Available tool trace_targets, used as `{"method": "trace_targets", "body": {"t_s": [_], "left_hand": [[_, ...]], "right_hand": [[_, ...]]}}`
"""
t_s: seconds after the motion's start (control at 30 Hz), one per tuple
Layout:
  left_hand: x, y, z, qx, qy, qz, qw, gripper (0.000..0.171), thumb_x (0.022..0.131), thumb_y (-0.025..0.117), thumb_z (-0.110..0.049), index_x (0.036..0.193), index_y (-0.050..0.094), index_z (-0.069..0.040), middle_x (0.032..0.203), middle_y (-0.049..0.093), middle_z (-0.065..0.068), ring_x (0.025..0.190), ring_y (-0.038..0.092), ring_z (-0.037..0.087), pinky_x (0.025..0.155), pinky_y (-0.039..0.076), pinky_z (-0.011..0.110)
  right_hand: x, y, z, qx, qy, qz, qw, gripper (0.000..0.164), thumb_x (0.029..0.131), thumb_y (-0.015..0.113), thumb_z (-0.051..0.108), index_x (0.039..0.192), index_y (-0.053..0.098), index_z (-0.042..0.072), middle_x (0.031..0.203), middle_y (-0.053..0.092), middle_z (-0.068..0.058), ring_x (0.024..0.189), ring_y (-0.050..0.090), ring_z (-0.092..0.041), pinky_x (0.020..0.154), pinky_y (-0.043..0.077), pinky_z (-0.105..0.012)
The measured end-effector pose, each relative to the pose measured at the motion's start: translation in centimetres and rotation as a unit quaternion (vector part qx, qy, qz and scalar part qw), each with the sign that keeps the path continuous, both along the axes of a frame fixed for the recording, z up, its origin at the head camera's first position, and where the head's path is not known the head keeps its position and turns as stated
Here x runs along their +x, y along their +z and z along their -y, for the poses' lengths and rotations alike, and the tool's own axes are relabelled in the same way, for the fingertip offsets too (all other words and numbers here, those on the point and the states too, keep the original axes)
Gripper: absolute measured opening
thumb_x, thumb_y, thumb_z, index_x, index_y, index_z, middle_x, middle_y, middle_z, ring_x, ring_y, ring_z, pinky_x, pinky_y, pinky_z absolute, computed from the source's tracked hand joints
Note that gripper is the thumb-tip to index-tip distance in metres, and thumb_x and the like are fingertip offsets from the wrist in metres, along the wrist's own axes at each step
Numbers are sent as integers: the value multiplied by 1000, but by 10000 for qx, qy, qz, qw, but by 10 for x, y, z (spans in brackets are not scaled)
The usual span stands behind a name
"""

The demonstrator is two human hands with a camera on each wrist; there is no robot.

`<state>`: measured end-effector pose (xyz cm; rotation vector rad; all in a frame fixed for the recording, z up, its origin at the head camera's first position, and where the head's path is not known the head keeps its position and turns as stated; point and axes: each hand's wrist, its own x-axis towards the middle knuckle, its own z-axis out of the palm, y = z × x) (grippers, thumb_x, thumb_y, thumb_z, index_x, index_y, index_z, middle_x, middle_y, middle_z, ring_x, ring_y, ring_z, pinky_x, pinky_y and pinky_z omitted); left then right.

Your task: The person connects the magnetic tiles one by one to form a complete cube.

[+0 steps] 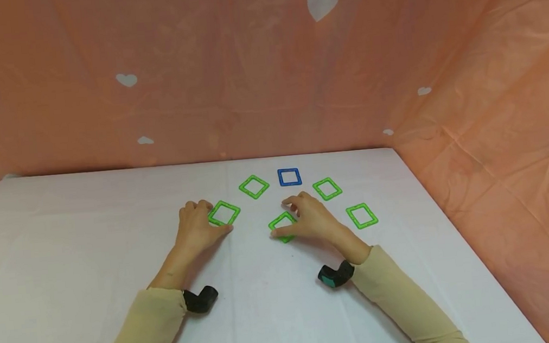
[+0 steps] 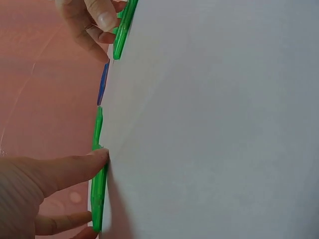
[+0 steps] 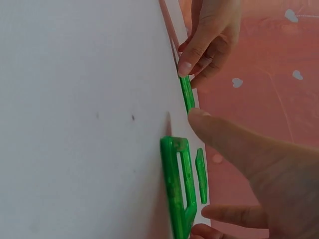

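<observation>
My left hand (image 1: 196,230) grips a green magnetic tile (image 1: 233,220), an open square frame of see-through plastic. The thumb lies at its near edge and the fingers at its far left side; in the left wrist view the tile (image 2: 98,199) sits between them. My right hand (image 1: 312,218) hovers around a second green tile (image 1: 274,225), thumb and fingers spread apart. The right wrist view shows this tile (image 3: 172,184) with the thumb away from it and a curled fingertip by its lower end. Part of it is hidden under the hand.
Beyond the hands, a green tile (image 1: 255,196), a blue tile (image 1: 290,183) and another green tile (image 1: 328,197) form an arc, with one more green tile (image 1: 363,226) at right. All lie on a white-covered table (image 1: 89,237); orange cloth (image 1: 227,77) hangs behind and at right.
</observation>
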<state>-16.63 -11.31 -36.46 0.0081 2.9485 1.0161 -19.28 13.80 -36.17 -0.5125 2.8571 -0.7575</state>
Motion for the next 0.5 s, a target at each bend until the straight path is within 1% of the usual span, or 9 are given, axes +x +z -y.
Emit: {"method": "trace_targets", "body": {"t_s": [0.17,0.33,0.5], "left_hand": [[2,-2,-1,107,25,-75,9999,58,79,77,-21,120,52,12,111,45,28,105,38,39,80,36,43],[3,-4,0,224,8,-240,9995,55,79,77,-18,122,56,10,111,49,28,104,41,39,82,36,44],[1,-7,2,294,-127,-441,9985,54,77,78,-16,121,58,8,104,52,27,99,43,39,81,35,44]], "right_hand": [[4,-1,0,40,40,-21,10000,74,65,86,46,123,62,6,103,58,-9,86,53,-18,75,47,-30],[6,-2,-1,60,81,-160,9998,67,66,87,42,118,65,6,97,57,-8,83,50,-17,73,44,-29],[6,-2,-1,74,95,-333,9994,61,67,87,37,114,67,4,93,57,-6,82,50,-17,73,44,-30]]}}
